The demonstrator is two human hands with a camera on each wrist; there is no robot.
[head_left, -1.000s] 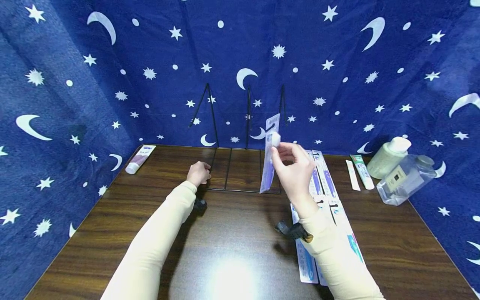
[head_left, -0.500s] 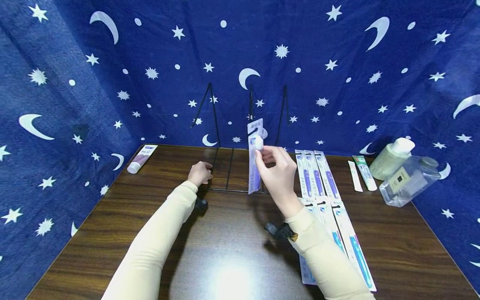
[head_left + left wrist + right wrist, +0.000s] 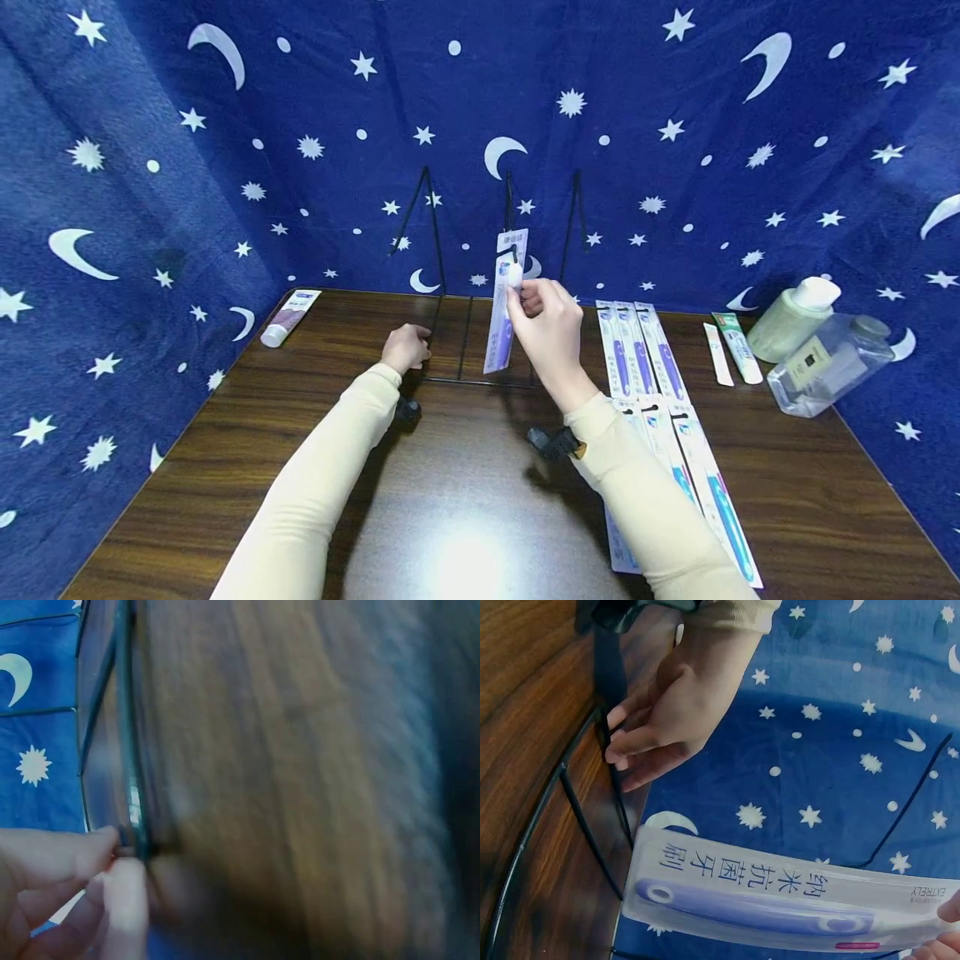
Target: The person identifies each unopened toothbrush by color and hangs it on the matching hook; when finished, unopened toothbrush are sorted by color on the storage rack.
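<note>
My left hand (image 3: 407,347) pinches the front left corner of a black wire rack (image 3: 480,383); the left wrist view shows thumb and fingers (image 3: 75,859) around the wire (image 3: 133,780). In my right hand (image 3: 551,329) is a packaged toothbrush (image 3: 497,337), pinched near its upper part between thumb and fingers. The clear pack hangs nearly upright, with a purple handle (image 3: 757,907) inside and a slot near its top. It is in front of the rack's middle upright wire (image 3: 508,200); whether the wire passes through the slot, I cannot tell.
On the right lie two rows of packaged toothbrushes, purple ones (image 3: 633,350) behind and blue ones (image 3: 723,500) in front. Farther right are a toothpaste tube (image 3: 737,346), a narrow white packet (image 3: 718,354) and two bottles (image 3: 791,321) (image 3: 828,367). Another tube (image 3: 290,317) lies back left.
My right hand has carried the packaged toothbrush leftward to the rack's middle upright, and the pack now tilts slightly. The left hand stays on the rack's corner.
</note>
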